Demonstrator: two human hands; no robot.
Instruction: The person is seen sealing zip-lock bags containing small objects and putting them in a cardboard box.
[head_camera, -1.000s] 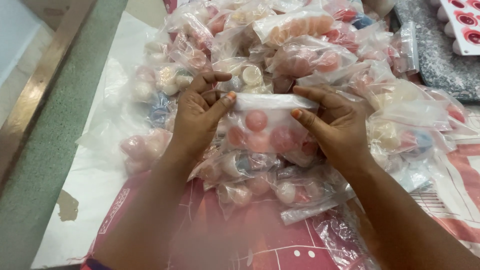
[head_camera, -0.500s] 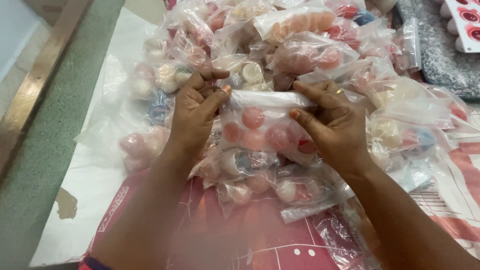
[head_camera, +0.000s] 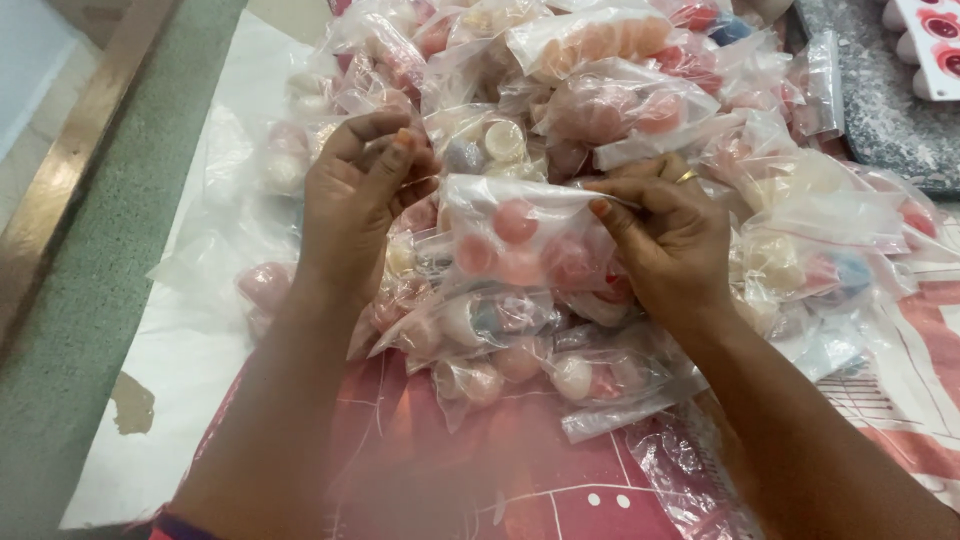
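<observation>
The clear plastic bag (head_camera: 520, 240) of pink and red round pieces lay on top of a heap of similar bags (head_camera: 600, 130), held between both hands near its top edge. The right hand (head_camera: 665, 235) pinched the bag's upper right corner between thumb and forefinger, a ring showing on one finger. The left hand (head_camera: 365, 195) was curled, its fingertips pressed together at the bag's upper left edge; whether it actually gripped the film there could not be told for sure.

The bag looked light and limp, its thin film slippery and easily crumpled, so it would likely sag under the loose pieces inside. The top strip, above the contents, seemed the sensible place to hold it, since the pieces would shift if it were gripped lower down. They looked small and possibly fragile, though that was a guess.

Compared with a second before, the hands had drawn together and up: then both lay flatter on the bag's sides with fingers more spread, and now they pinched along its upper edge. The pile rested on a red printed sheet (head_camera: 520, 480) over the surface (head_camera: 110, 280).
</observation>
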